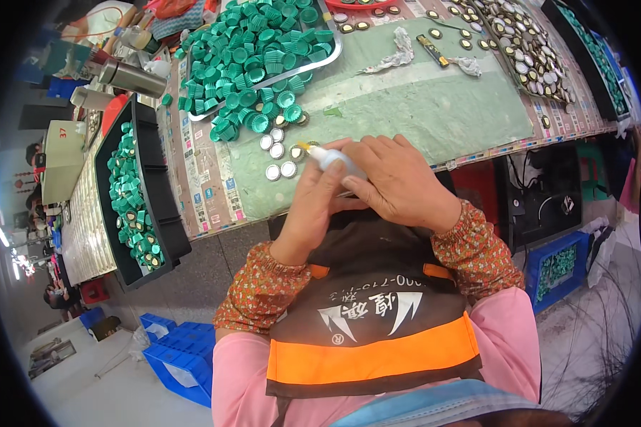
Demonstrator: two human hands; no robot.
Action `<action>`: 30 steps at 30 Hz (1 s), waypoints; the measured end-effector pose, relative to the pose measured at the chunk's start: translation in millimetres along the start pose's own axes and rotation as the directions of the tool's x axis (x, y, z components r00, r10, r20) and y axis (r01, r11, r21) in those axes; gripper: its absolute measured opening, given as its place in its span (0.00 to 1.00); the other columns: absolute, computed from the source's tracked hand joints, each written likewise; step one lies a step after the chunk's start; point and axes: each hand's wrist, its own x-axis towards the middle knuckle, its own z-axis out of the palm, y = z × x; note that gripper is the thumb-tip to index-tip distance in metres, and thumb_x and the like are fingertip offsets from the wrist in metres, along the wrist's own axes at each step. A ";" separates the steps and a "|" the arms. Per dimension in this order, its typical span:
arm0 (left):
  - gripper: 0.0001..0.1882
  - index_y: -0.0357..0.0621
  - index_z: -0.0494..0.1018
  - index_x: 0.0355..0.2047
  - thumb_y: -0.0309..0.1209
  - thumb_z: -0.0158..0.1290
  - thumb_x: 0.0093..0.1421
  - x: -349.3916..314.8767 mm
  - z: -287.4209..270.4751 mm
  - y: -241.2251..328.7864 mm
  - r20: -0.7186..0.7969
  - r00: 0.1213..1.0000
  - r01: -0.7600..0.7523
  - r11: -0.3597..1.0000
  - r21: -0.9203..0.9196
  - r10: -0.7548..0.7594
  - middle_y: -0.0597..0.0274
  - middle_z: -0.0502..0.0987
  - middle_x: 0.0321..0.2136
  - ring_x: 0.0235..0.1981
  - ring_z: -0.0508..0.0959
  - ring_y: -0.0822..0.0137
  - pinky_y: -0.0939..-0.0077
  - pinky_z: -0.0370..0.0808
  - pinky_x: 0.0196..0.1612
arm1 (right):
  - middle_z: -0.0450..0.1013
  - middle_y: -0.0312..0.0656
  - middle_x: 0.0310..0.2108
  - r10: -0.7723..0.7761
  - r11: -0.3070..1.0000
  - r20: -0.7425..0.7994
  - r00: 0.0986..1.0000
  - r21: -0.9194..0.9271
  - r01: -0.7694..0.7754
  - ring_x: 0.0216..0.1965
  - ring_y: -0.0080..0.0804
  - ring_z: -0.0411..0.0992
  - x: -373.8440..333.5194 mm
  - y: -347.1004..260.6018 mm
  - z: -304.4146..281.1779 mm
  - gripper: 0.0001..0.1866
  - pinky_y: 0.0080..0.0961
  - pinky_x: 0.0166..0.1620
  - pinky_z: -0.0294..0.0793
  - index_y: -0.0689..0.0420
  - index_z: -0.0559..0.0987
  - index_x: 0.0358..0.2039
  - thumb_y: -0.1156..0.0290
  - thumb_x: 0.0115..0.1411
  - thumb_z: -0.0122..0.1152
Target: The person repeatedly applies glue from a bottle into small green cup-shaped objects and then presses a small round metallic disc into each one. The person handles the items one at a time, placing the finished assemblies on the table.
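Observation:
Over the near edge of the table, my left hand (316, 196) is closed around a small white squeeze bottle (328, 159) with a yellow nozzle. My right hand (399, 179) is closed at the bottle's back end, its fingers covering much of it. The nozzle points left and away from me, above a small round cap (296, 151). Left of the nozzle, several round caps with white faces (273, 171) lie on the green cloth (377, 99). Beyond them, loose green fluted cups (252, 114) spill past the rim of a tray.
A metal tray (324, 60) heaped with green cups stands at the far left. A black bin (160, 206) of cups sits at the table's left edge. Many round caps fill a tray (534, 64) at the far right. Crumpled tissue (402, 48) and a small tube (433, 51) lie beyond my hands.

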 end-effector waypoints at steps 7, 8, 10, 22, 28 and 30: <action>0.23 0.45 0.61 0.63 0.36 0.50 0.71 -34.8 -36.1 -5.5 -0.213 0.956 -0.149 0.959 0.242 0.202 0.50 0.76 0.52 0.38 0.81 0.69 0.74 0.83 0.39 | 0.74 0.50 0.40 0.192 0.945 -0.381 0.904 -0.178 -0.276 0.44 0.49 0.73 35.4 113.1 -40.0 0.14 0.43 0.47 0.73 0.60 0.78 0.41 0.63 0.60 0.63; 0.23 0.45 0.62 0.63 0.35 0.51 0.70 -41.4 -40.2 -3.7 -0.224 0.939 -0.179 0.927 0.331 0.261 0.50 0.76 0.52 0.38 0.81 0.69 0.75 0.83 0.39 | 0.75 0.51 0.41 0.132 0.847 -0.471 0.872 -0.403 -0.346 0.45 0.49 0.73 41.9 139.4 -47.0 0.14 0.43 0.48 0.74 0.61 0.78 0.41 0.64 0.60 0.63; 0.23 0.45 0.63 0.62 0.33 0.52 0.69 -57.5 -51.3 -0.6 -0.244 0.936 -0.165 0.926 0.338 0.255 0.51 0.77 0.52 0.37 0.80 0.70 0.76 0.82 0.39 | 0.75 0.51 0.43 0.136 0.731 -0.469 0.873 -0.548 -0.408 0.47 0.50 0.72 51.7 171.7 -53.6 0.14 0.44 0.48 0.75 0.60 0.79 0.42 0.65 0.61 0.61; 0.20 0.43 0.66 0.59 0.30 0.52 0.68 -147.6 -106.3 -35.1 -0.507 0.829 -0.057 0.936 0.347 0.238 0.57 0.79 0.51 0.37 0.80 0.73 0.77 0.81 0.40 | 0.77 0.44 0.37 0.200 0.977 -0.202 0.959 0.115 -0.179 0.37 0.33 0.76 75.0 112.9 -12.4 0.12 0.31 0.43 0.75 0.61 0.75 0.45 0.70 0.65 0.51; 0.19 0.47 0.68 0.57 0.31 0.54 0.67 -160.8 -139.3 -65.6 -0.605 0.768 -0.009 0.949 0.316 0.209 0.60 0.79 0.50 0.38 0.80 0.74 0.80 0.80 0.38 | 0.71 0.35 0.33 0.016 0.449 0.482 0.876 0.779 -0.437 0.34 0.19 0.70 37.9 -47.1 61.7 0.11 0.18 0.39 0.71 0.59 0.72 0.45 0.70 0.64 0.51; 0.18 0.46 0.69 0.56 0.29 0.55 0.67 -164.3 -144.5 -74.0 -0.637 0.744 -0.005 0.954 0.298 0.203 0.62 0.79 0.48 0.37 0.80 0.75 0.82 0.79 0.38 | 0.68 0.30 0.30 -0.116 0.315 0.552 0.826 0.809 -0.496 0.29 0.15 0.63 29.9 -71.5 100.2 0.12 0.15 0.34 0.65 0.56 0.74 0.47 0.68 0.65 0.51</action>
